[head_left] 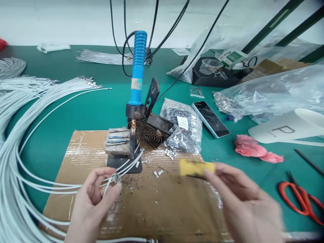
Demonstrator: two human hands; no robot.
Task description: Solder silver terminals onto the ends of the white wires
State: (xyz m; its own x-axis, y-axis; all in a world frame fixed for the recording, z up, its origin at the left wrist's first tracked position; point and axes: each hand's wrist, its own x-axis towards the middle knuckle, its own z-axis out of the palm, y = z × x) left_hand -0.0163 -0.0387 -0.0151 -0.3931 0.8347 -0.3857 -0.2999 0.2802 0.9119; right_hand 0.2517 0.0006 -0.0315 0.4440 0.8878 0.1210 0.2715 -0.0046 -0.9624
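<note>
My left hand [97, 195] is closed on several thin white cables [128, 167], their free ends pointing up and right toward the soldering iron [138, 71]. A small greyish bit shows between its thumb and finger; I cannot make out what it is. My right hand [243, 199] pinches a yellow sponge [196, 168] with a dark lower edge, blurred by motion, above the cardboard. The blue-handled iron stands upright in its holder, tip down beside a block [117, 141] with thin metal rods on it. Small white connectors [158, 173] lie on the cardboard [162, 206].
A large bundle of white cables [15, 162] curves along the left. Behind the iron sits a small black fan [154, 130]. A bag of metal parts [182, 125], a phone [210, 118], a pink cloth [255, 148] and orange-handled scissors [298, 199] lie to the right.
</note>
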